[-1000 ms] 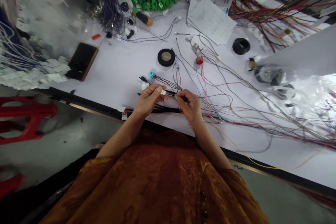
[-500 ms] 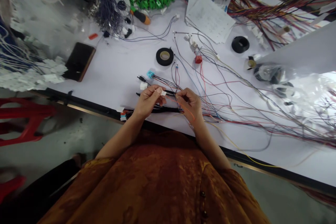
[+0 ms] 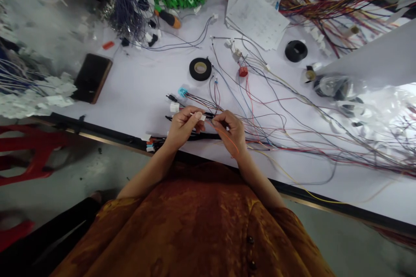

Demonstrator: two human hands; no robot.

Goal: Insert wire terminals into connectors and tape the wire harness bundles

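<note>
Between thumb and fingers my left hand (image 3: 184, 126) pinches a small white connector (image 3: 203, 117). Close to its right, my right hand (image 3: 231, 130) is closed on an orange wire (image 3: 231, 139), whose loose length trails over the palm. The wire's near end lies by the connector; whether it sits inside is too small to tell. Beneath and behind both hands runs a wire harness with a light-blue connector (image 3: 183, 91), a white connector (image 3: 174, 107) and a black plug (image 3: 171, 98). A black-sleeved bundle (image 3: 208, 136) passes below the hands along the table's near edge.
A black tape roll (image 3: 200, 69) lies beyond the hands, with a red connector (image 3: 243, 71) to its right. Further off are a screwdriver (image 3: 169, 19), papers (image 3: 256, 19) and another black roll (image 3: 296, 51). A phone (image 3: 93, 78) lies left; a red stool (image 3: 35, 149) stands below the table.
My right hand has come slightly closer to my left, bringing the orange wire nearer the white connector. The whole view has shifted a little.
</note>
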